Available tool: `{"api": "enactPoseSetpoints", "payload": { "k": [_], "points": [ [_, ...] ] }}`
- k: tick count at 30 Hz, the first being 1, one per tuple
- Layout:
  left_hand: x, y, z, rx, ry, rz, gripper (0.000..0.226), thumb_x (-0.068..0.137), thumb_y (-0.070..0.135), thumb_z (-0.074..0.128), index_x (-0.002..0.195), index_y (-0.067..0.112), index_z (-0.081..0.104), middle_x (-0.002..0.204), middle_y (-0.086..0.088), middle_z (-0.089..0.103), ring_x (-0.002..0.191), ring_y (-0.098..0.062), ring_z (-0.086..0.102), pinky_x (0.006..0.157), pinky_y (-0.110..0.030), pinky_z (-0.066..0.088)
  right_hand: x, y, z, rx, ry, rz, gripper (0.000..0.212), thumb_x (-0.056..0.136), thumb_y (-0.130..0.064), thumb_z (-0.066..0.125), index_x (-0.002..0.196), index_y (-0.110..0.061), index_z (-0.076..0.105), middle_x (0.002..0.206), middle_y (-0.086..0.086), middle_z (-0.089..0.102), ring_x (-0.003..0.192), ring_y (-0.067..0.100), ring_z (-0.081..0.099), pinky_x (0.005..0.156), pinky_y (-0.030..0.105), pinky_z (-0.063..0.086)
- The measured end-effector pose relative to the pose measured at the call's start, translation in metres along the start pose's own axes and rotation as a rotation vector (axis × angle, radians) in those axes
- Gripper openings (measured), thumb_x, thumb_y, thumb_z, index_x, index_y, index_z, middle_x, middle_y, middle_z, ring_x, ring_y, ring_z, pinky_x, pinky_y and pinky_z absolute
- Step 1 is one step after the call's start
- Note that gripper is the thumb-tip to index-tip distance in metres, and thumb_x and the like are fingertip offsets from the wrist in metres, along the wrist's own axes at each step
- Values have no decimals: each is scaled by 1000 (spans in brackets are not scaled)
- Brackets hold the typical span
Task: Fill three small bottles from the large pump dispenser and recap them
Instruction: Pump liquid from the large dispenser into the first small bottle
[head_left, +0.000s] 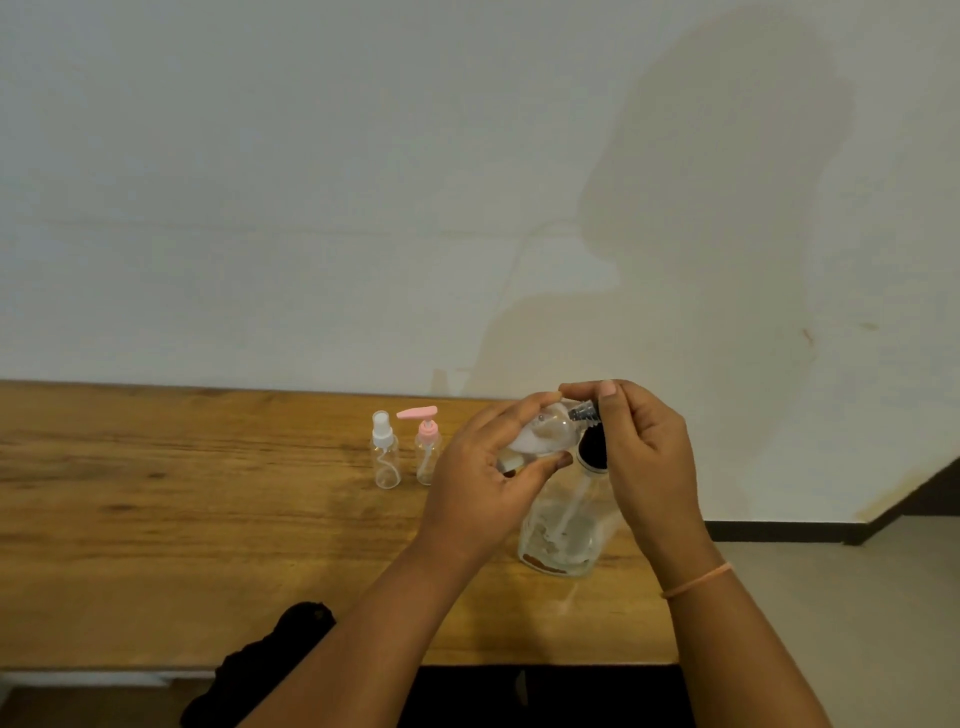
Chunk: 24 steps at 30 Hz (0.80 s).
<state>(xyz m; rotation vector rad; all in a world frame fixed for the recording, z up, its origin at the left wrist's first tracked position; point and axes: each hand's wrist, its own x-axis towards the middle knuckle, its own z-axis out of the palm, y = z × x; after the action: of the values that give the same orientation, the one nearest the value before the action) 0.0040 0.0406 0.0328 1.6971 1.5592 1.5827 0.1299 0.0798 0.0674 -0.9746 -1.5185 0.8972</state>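
Note:
My left hand (483, 467) grips a small clear bottle (545, 431), tilted on its side above the table, neck pointing right. My right hand (649, 447) pinches a dark part at the bottle's neck (584, 413); whether that is the bottle's cap or the dispenser's spout I cannot tell. Below my hands stands the large clear pump dispenser (566, 525), with its black pump head (592, 449) partly hidden by my right hand. Two more small clear bottles stand upright to the left: one with a white spray top (385, 452), one with a pink pump top (427, 447).
The wooden table (182, 519) runs along a white wall; its right edge ends just past the dispenser. A black cloth-like object (270, 654) lies at the front edge. Floor and dark skirting show at the right.

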Motion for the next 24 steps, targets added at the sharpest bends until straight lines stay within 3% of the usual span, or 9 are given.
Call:
{"api": "enactPoseSetpoints", "payload": {
  "k": [3, 8, 12, 17, 24],
  "points": [
    [0, -1, 0, -6, -3, -5, 54, 76, 23, 77, 121, 41, 54, 115, 15, 61, 109, 9, 51, 87, -1, 37, 0, 2, 0, -2, -2, 8, 32, 101, -16, 40, 92, -11, 70, 81, 26, 66, 76, 35, 59, 69, 41, 50],
    [-2, -6, 0, -1, -11, -32, 57, 76, 20, 77, 116, 49, 50, 113, 20, 59, 108, 12, 50, 86, 0, 37, -2, 15, 6, -18, 8, 54, 34, 101, -19, 38, 90, -11, 70, 83, 1, 71, 78, 10, 66, 68, 22, 52],
    [-2, -3, 0, -1, -1, -9, 56, 76, 21, 77, 117, 48, 50, 114, 19, 59, 109, 13, 50, 86, 0, 36, -2, 10, 4, 9, -7, 67, 34, 101, -22, 38, 92, -12, 70, 84, 7, 71, 79, 20, 65, 69, 28, 52],
    [-1, -1, 0, -10, 18, 18, 52, 76, 23, 77, 120, 40, 55, 113, 14, 62, 108, 10, 51, 85, -1, 37, 2, 2, -1, 7, -54, 41, 31, 100, -22, 38, 100, -18, 68, 90, -1, 70, 84, 9, 63, 70, 14, 50],
    [-5, -5, 3, -19, -15, -44, 55, 77, 23, 76, 119, 48, 52, 113, 17, 60, 108, 8, 52, 86, -3, 39, -2, 17, 1, 0, -34, 76, 35, 101, -23, 35, 101, -13, 69, 96, -3, 69, 87, 1, 64, 70, 11, 48]
  ]
}}
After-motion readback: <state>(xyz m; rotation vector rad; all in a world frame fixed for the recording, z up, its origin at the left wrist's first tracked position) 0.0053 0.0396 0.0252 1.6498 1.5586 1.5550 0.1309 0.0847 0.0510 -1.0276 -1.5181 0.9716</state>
